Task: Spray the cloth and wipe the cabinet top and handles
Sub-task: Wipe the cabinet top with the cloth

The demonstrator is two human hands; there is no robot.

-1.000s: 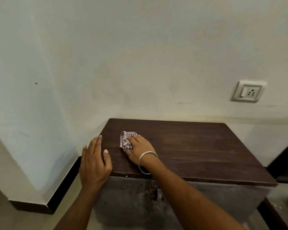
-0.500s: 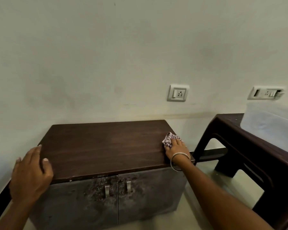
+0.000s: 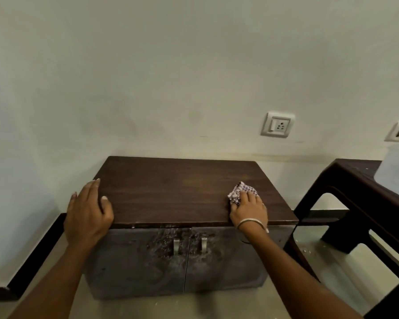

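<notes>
Right hand: the right hand (image 3: 248,209) lies on the checked cloth (image 3: 241,192) and presses it flat on the cabinet top (image 3: 182,189), near the right front corner; the fingers are a little curled over the bunched cloth.
Left hand: the left hand (image 3: 88,212) is spread, palm down, on the left front corner of the top, the fingers straight; it holds nothing and seems to steady the body.
Risk at the edge: the cloth is close to the right edge, so a long stroke to that side may carry it over the edge and out from under the fingers.
Risk of missed area: the cloth is crumpled small, so each pass covers a narrow band; the back strip by the wall (image 3: 194,77) and the corner under the left hand can stay unwiped.
Risk at the handles: the two handles (image 3: 189,246) are not yet wiped; the doors (image 3: 182,261) around them look stained and rough, so dirt may go back onto the cloth.
Top material: dark brown wood grain, flat, smooth, with a thin front lip that shows pale specks, possibly chipped paint; I cannot tell surely.
Cloth: soft, thin, white with purple checks, wrinkled.
Handles: small, metal, upright, side by side at the door gap.
Neighbours: dark plastic table (image 3: 359,187) at the right, wall socket (image 3: 277,124) above.
</notes>
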